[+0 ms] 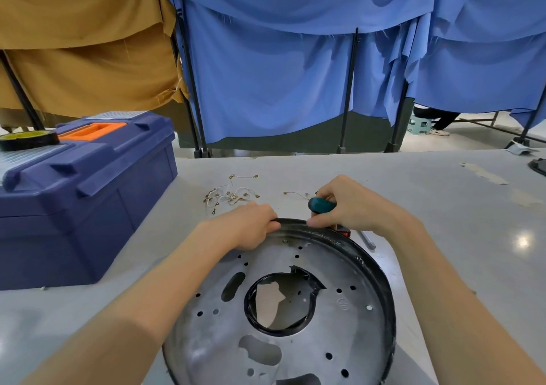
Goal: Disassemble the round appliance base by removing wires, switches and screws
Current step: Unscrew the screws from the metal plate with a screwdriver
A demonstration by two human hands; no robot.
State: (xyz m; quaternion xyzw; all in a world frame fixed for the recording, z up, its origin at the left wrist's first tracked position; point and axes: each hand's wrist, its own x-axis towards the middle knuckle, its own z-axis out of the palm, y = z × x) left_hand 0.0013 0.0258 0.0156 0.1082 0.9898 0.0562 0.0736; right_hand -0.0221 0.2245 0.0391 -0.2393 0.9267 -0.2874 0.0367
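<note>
A blue toolbox (88, 195) with a roll of tape (26, 140) on its lid stands at the left edge of the grey table (458, 213). Loose wires (230, 194) lie mid-table, just beyond the hands. The left hand (251, 226) curls its fingers over the far rim of the round appliance base (348, 319), which sits at the table's near edge. Beside it, apart, the right hand (354, 207) grips a teal-handled screwdriver (320, 205) at the same rim.

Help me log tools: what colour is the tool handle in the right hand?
The tool handle is teal; the head view shows it best.
</note>
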